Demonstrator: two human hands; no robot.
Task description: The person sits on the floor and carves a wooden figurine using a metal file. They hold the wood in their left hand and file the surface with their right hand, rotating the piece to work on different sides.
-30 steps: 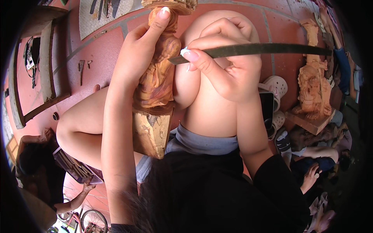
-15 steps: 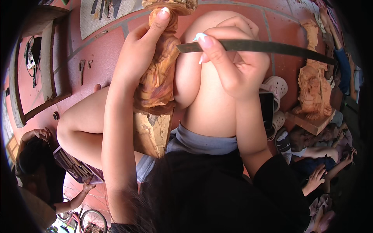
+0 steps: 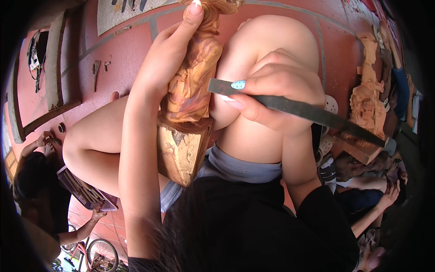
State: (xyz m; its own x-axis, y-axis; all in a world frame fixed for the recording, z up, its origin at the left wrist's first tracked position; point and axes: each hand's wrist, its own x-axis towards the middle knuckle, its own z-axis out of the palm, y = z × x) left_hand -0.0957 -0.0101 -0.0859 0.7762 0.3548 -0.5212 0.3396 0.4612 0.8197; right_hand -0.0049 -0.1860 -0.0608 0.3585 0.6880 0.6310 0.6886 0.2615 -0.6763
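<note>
A carved wooden figure (image 3: 190,93) with reddish-brown grain lies across my lap, its rough pale block base (image 3: 179,152) toward my body. Near its far end my left hand (image 3: 167,56) is closed round it, thumb on top. My right hand (image 3: 287,93) pinches a long, flat, dark metal strip (image 3: 308,112) between thumb and fingers. That strip's squared end is beside the figure's right side; whether they touch I cannot tell. Its other end reaches far to the right. Fingers under the figure are hidden.
On the red tiled floor, a wooden frame (image 3: 54,63) stands at left. A person's hand (image 3: 98,211) is at a purple basket (image 3: 68,183) of tools. At right are a large orange-brown carving (image 3: 367,104), pale clogs (image 3: 331,105) and other people. Tools lie on a mat (image 3: 105,18) at the far left.
My right hand has moved nearer my body and turned, so the strip now slants down to the right, its squared end lower along the figure. The figure has shifted slightly right in view.
</note>
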